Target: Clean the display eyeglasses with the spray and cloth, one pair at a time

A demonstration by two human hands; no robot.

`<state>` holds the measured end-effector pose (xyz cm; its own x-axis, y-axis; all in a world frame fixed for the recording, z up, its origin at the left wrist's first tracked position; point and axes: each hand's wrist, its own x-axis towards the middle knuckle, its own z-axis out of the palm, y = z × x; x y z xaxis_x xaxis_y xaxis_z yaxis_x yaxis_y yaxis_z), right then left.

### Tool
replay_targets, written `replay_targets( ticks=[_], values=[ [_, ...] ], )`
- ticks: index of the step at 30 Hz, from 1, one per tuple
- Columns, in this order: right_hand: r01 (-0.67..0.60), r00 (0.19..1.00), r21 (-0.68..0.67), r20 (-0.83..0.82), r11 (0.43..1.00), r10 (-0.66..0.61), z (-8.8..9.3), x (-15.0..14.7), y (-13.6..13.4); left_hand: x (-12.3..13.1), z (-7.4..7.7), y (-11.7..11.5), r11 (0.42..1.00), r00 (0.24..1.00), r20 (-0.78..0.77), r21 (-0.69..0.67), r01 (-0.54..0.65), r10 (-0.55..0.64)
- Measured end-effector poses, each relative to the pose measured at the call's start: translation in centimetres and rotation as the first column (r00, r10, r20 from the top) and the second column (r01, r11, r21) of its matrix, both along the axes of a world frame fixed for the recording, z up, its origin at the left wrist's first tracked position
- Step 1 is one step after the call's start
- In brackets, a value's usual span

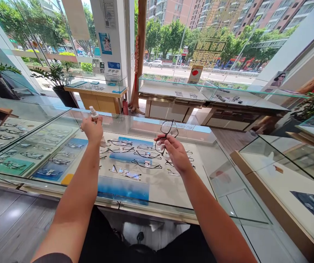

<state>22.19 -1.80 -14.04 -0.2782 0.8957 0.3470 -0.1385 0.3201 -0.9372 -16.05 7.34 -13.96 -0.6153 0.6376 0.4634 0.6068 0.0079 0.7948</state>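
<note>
My left hand point(91, 128) is wrapped round a small white spray bottle point(93, 111), whose nozzle sticks up above the fingers. A bit of pale cloth or tissue point(103, 141) shows beside that wrist. In my right hand point(176, 152) is a pair of dark-framed eyeglasses point(167, 128), pinched between thumb and fingers and tilted upright over the glass counter. Through the glass top below, several pairs of eyeglasses point(146, 163) lie in rows inside the display case point(173, 190), some on blue cards point(122, 188).
More eyewear fills the case's left section point(11, 164). Another glass case point(269, 164) stands close on the right. Beyond the counter are low display cabinets point(170, 104), a wooden post point(138, 54), potted plants point(61, 84) and large windows onto a street. My legs are close under the counter's front edge.
</note>
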Motion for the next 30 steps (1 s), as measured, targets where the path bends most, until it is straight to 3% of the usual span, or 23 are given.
replay_targets(
  ticks=[2, 4, 11, 20, 23, 26, 30],
  values=[
    [0.000, 1.000, 0.001, 0.003, 1.000, 0.000, -0.1, 0.1, 0.1, -0.6, -0.4, -0.2, 0.990, 0.993, -0.034, -0.075, -0.118, 0.116],
    [-0.003, 1.000, 0.004, 0.009, 1.000, 0.003, -0.2, 0.1, 0.2, -0.7, -1.0, -0.4, 0.974, 0.986, -0.055, -0.158, -0.162, 0.155],
    [0.000, 1.000, 0.009, 0.031, 1.000, 0.000, -0.2, -0.1, 0.1, -0.6, -2.8, 0.0, 0.948, 0.994, -0.036, -0.299, -0.108, 0.102],
    [0.001, 0.999, 0.006, 0.049, 1.000, -0.001, -0.4, 0.0, 0.0, -0.3, -2.7, 0.1, 0.937, 0.997, 0.024, -0.346, -0.056, 0.068],
    [0.001, 0.998, 0.009, 0.064, 1.000, -0.001, -0.4, -0.1, 0.1, 0.1, -2.4, 0.1, 0.935, 0.991, 0.053, -0.341, -0.095, 0.120],
    [0.005, 0.997, 0.013, 0.077, 1.000, -0.006, -0.4, 0.0, 0.1, 0.4, -1.8, 0.1, 0.938, 0.960, 0.131, -0.283, -0.203, 0.247],
    [0.016, 0.999, -0.001, 0.050, 1.000, -0.016, -0.4, 0.2, 0.2, 0.5, -0.2, -0.3, 0.945, 0.934, 0.167, 0.027, -0.326, 0.317]
  ],
)
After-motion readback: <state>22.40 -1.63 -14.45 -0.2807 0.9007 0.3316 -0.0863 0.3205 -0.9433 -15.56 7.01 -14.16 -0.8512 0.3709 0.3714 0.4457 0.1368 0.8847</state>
